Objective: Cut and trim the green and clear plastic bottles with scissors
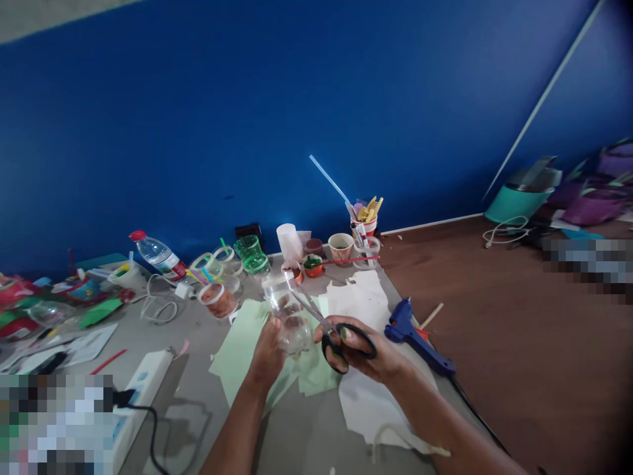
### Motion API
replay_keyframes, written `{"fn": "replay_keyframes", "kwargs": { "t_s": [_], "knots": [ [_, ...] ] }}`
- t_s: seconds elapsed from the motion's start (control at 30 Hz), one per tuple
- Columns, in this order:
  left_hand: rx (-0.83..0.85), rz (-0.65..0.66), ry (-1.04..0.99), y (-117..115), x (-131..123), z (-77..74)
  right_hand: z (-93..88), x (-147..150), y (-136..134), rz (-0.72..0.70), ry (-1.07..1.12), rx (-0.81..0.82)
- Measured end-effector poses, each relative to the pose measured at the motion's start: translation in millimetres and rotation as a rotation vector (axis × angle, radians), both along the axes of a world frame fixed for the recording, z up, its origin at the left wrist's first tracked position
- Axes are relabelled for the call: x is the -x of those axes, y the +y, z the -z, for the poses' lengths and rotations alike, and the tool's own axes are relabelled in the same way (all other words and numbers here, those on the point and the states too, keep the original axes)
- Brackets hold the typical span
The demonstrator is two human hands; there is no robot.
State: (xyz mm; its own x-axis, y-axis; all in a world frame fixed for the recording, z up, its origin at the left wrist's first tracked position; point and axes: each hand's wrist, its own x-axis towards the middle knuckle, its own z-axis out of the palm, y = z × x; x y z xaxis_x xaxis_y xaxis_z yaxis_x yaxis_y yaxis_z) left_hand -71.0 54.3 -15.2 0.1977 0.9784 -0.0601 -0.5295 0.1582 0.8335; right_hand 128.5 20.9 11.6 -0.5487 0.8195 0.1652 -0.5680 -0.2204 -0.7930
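My left hand [267, 353] is wrapped round a clear plastic bottle piece [287, 313], holding it above the table. My right hand [368, 356] grips black-handled scissors [331, 330], fingers through the loops. The blades point up and left and lie against the clear plastic. Pale green paper sheets [242, 346] and white paper [361, 300] lie on the grey table [306, 435] under both hands.
A blue glue gun [413, 336] lies at the table's right edge, its cord trailing off. Cups of pens and sticks [364, 227], a green bottle piece [251, 254], a water bottle [158, 256] and a white power strip [141, 389] crowd the back and left. Blue wall behind; wooden floor to the right.
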Motion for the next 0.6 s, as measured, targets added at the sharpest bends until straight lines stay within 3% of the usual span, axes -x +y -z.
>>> {"fn": "replay_keyframes", "kwargs": {
  "t_s": [0.37, 0.5, 0.6],
  "knots": [
    [-0.064, 0.03, 0.074, -1, -6, 0.8, -1.7, 2, 1, 0.07, -0.013, 0.047],
    [-0.092, 0.105, 0.111, 0, -6, -4.9, -0.1, 2, 1, 0.066, 0.009, 0.041],
    [-0.12, 0.083, 0.169, 1, -5, -9.8, -0.9, 3, 1, 0.049, 0.001, 0.063]
  ]
}}
